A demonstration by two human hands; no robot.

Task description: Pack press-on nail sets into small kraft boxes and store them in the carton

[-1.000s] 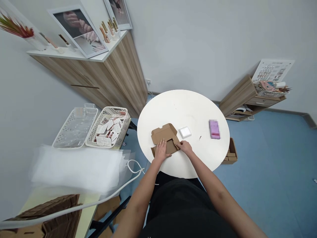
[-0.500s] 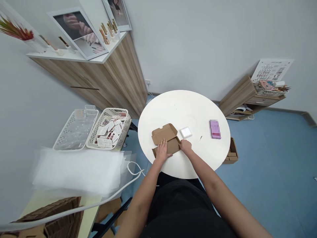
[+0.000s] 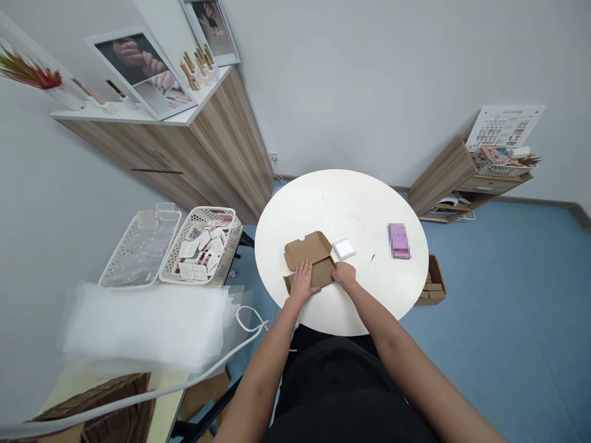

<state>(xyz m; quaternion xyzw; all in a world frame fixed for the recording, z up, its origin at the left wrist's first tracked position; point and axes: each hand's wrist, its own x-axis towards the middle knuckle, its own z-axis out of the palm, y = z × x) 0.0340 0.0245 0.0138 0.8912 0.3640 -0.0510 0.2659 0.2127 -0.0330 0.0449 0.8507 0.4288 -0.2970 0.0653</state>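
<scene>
Round white table (image 3: 341, 206) stood centre. Left of it, 2 white plastic baskets: 1 (image 3: 141, 249) held clear plastic pieces, 1 (image 3: 203, 243) held printed cards. Floor carton (image 3: 431, 284) held small brown boxes. Open cardboard mailer box (image 3: 310, 261) lay near the table's edge. Left hand (image 3: 302, 282) rested open and flat on its lower flap, fingers spread. Right hand (image 3: 345, 275) touched the flap's right end; grip could not be told. Blurred pink packet (image 3: 399, 241) lay well right; small white square (image 3: 344, 248) lay just beside the box.
</scene>
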